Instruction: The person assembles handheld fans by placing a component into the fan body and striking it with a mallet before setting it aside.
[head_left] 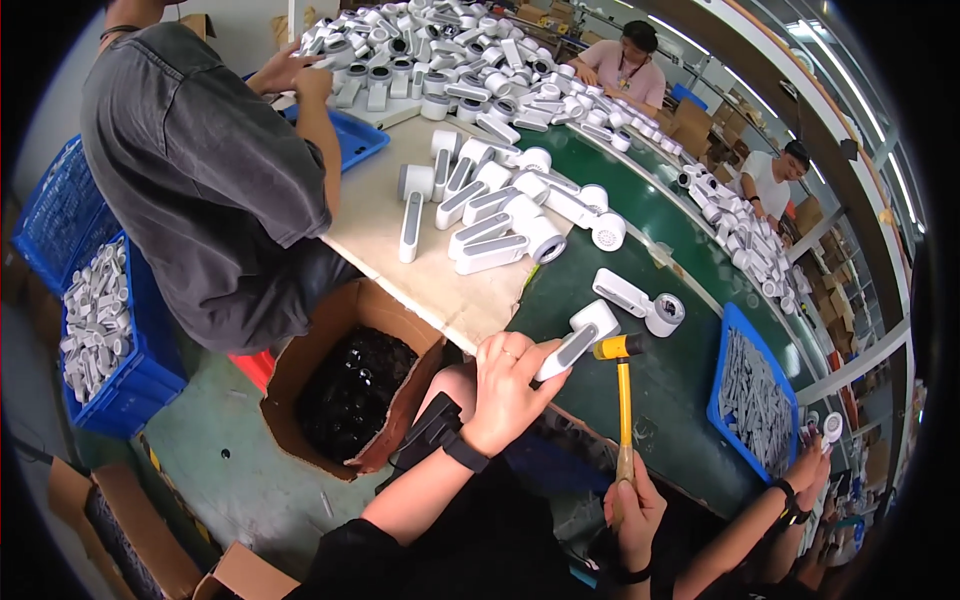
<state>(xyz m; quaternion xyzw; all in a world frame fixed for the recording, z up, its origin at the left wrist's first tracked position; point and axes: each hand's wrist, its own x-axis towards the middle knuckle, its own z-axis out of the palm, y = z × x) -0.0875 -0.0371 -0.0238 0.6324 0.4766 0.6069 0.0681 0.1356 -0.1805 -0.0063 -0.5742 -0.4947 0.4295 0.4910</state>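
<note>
My left hand (pixel 505 388) grips a white appliance body with a grey-panelled handle (pixel 568 352), its round head pointing away from me over the green work surface. In my right hand (pixel 636 508) is a mallet (pixel 625 410) with a yellow handle and a yellow-and-black head. The mallet's head is right beside the appliance body; whether they touch I cannot tell. Just beyond lies another white body (pixel 638 300) with its round, open end to the right. A group of similar white and grey bodies (pixel 490 215) rests on the pale board farther off.
A blue tray of grey strips (pixel 755 395) stands to the right. Below the board's edge is a cardboard box of dark parts (pixel 275 405). One co-worker (pixel 200 180) stands at left; another's hands (pixel 805 475) work at far right. A large heap of white bodies (pixel 440 50) fills the back.
</note>
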